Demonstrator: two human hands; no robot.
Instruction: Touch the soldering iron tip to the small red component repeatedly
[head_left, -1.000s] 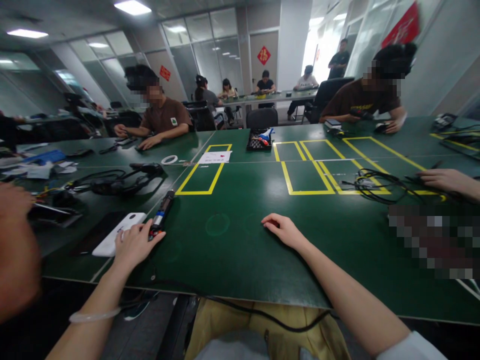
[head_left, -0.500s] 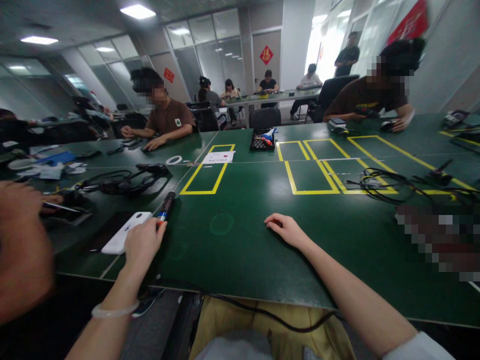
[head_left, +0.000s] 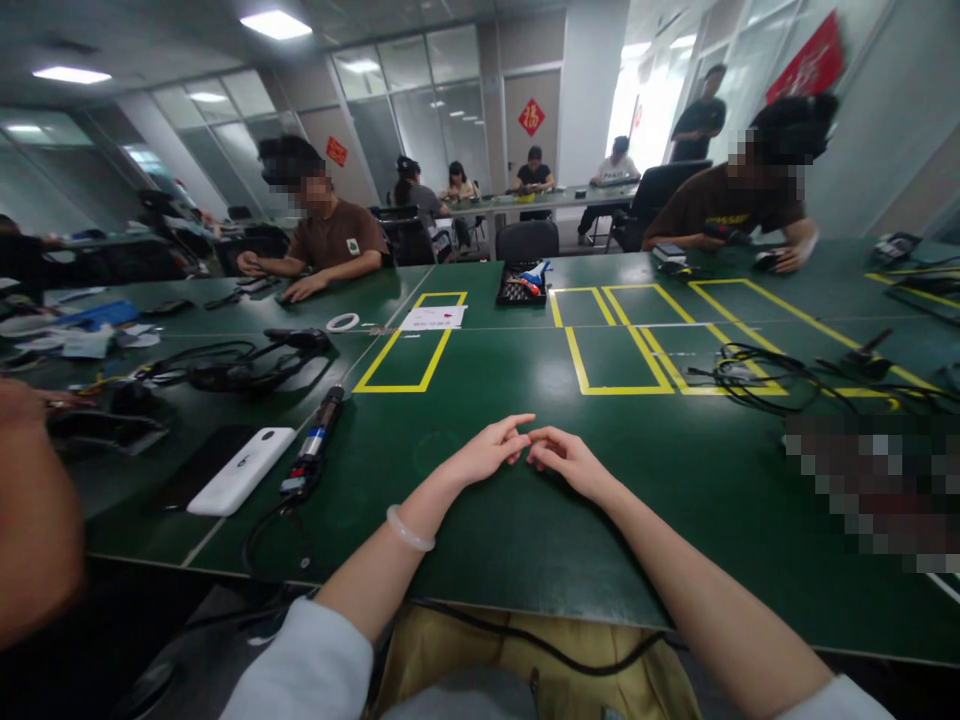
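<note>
My left hand (head_left: 491,450) and my right hand (head_left: 568,461) meet at the fingertips over the green table (head_left: 480,540). On the left hand the index finger points out and the other fingers bend loosely, with nothing visible in them. The right hand's fingers are loosely curved and apart, also holding nothing that I can see. To the left lies a black corded cylindrical tool (head_left: 313,445), resembling an electric screwdriver, with a silver and blue band. Beside it are a white phone-shaped device (head_left: 241,470) and a flat black panel (head_left: 201,465).
Yellow tape outlines (head_left: 622,390) mark the table. A black tray (head_left: 523,284) of tools, a white paper (head_left: 433,318) and a tape roll (head_left: 343,322) lie further back. Black cables (head_left: 757,372) tangle at right. Another person's arm (head_left: 34,520) is at far left; co-workers sit opposite.
My left hand has let go of the black corded tool and moved right to meet my right hand. The tool now lies on the table. My right hand has barely moved.
</note>
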